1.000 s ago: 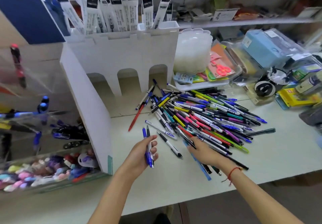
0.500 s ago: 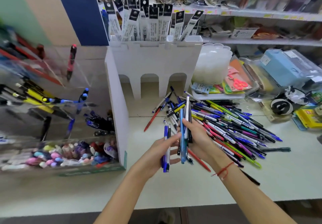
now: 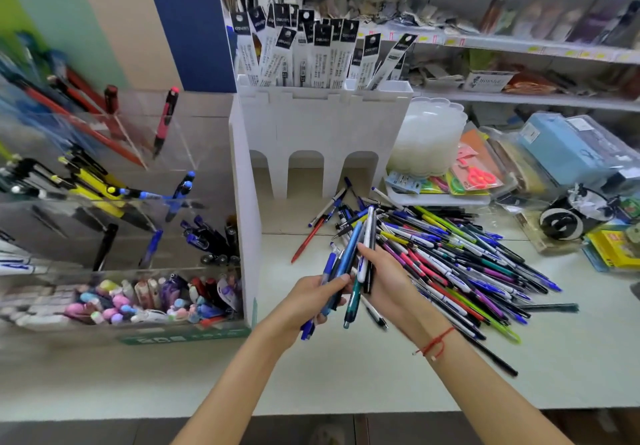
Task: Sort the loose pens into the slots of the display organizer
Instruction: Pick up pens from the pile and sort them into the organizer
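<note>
From the head view I record both hands raised above the white counter (image 3: 346,368), close together, just left of the pile of loose pens (image 3: 460,264). The left hand (image 3: 308,301) grips a few blue pens (image 3: 327,283) with fingers curled round them; their upper ends stand above the fingers and their lower ends stick out below the palm. The right hand (image 3: 388,280) holds a second bundle (image 3: 367,247) of a white pen, a dark pen and a teal-ended one, upright and slightly tilted, with the thumb pressing them against the palm. The two bundles touch or overlap between the hands; I cannot tell which hand bears the light blue pen at the junction.

The pile lies fanned across the counter to the right of the right hand, pens overlapping. One red pen (image 3: 308,238) lies apart at its left edge.

The clear display organizer (image 3: 194,154) stands at left, well apart from both hands, behind a white divider panel (image 3: 247,223). Its slots hold red, yellow, blue and black pens in separate compartments, and its lowest tray holds small coloured erasers (image 3: 138,301).
</note>
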`<state>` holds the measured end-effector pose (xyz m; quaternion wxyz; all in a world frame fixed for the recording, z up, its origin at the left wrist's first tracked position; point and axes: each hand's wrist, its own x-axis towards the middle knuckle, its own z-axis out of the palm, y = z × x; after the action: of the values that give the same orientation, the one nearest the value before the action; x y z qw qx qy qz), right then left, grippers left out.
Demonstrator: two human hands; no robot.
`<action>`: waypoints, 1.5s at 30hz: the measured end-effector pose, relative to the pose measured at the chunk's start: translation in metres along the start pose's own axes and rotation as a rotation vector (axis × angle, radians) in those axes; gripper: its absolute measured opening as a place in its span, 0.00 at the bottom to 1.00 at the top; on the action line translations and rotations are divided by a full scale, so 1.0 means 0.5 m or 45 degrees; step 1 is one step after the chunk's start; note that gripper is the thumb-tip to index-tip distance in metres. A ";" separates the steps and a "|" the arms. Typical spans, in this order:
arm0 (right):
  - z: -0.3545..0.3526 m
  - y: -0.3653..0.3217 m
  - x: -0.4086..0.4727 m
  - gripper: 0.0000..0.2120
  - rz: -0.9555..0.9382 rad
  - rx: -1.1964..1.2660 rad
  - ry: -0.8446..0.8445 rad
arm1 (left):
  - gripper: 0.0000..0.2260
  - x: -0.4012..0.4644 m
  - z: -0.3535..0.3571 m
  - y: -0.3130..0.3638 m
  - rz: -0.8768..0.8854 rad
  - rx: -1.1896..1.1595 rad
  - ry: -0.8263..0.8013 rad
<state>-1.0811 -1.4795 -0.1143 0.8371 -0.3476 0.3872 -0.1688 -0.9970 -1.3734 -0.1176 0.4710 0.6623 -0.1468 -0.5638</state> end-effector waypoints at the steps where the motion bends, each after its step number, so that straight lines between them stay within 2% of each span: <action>1: -0.003 -0.001 -0.001 0.10 -0.002 -0.059 -0.004 | 0.09 -0.003 -0.003 0.000 0.020 0.006 0.000; 4: -0.010 -0.004 -0.003 0.09 0.022 -0.358 0.071 | 0.10 -0.018 -0.022 0.006 0.069 0.017 0.034; 8: -0.007 -0.002 -0.009 0.06 0.011 -0.278 -0.013 | 0.09 -0.056 -0.063 0.018 0.084 -0.084 0.078; 11: 0.027 -0.008 -0.039 0.04 -0.080 -0.329 -0.049 | 0.09 -0.105 -0.098 0.031 0.112 -0.116 0.014; 15: 0.107 -0.025 -0.106 0.12 -0.285 -0.506 0.006 | 0.08 -0.175 -0.164 0.041 0.284 0.102 0.056; 17: 0.155 -0.030 -0.133 0.14 -0.461 -0.744 0.088 | 0.06 -0.201 -0.210 0.038 0.406 0.253 0.123; 20: 0.229 -0.030 -0.148 0.11 -0.742 -1.079 0.168 | 0.07 -0.240 -0.291 0.037 0.477 0.423 0.088; 22: 0.279 -0.025 -0.147 0.09 -0.721 -1.245 0.093 | 0.10 -0.262 -0.345 0.035 0.502 0.509 0.046; 24: 0.329 -0.008 -0.148 0.09 -0.593 -1.332 -0.050 | 0.09 -0.283 -0.391 0.033 0.535 0.486 0.040; 27: 0.389 0.026 -0.151 0.07 -0.553 -1.300 -0.172 | 0.06 -0.309 -0.446 0.027 0.544 0.387 0.049; 30: 0.424 0.052 -0.151 0.04 -0.560 -1.216 -0.128 | 0.12 -0.333 -0.491 0.017 0.556 0.362 0.060; 34: 0.459 0.072 -0.150 0.03 -0.611 -1.083 -0.066 | 0.06 -0.354 -0.533 0.009 0.569 0.338 -0.008; 37: 0.486 0.084 -0.152 0.03 -0.724 -0.985 -0.008 | 0.06 -0.369 -0.550 0.011 0.570 0.245 -0.038; 42: 0.516 0.044 -0.154 0.03 -0.974 -0.827 0.157 | 0.11 -0.392 -0.611 -0.011 0.433 -0.027 0.128; 45: 0.529 0.017 -0.157 0.03 -0.955 -1.071 0.045 | 0.11 -0.385 -0.636 -0.007 0.401 -0.249 0.298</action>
<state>-0.9289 -1.3107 0.0428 0.5026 -0.7623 0.2849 -0.2918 -0.7782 -1.0863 -0.0285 0.6293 0.6433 -0.1373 -0.4140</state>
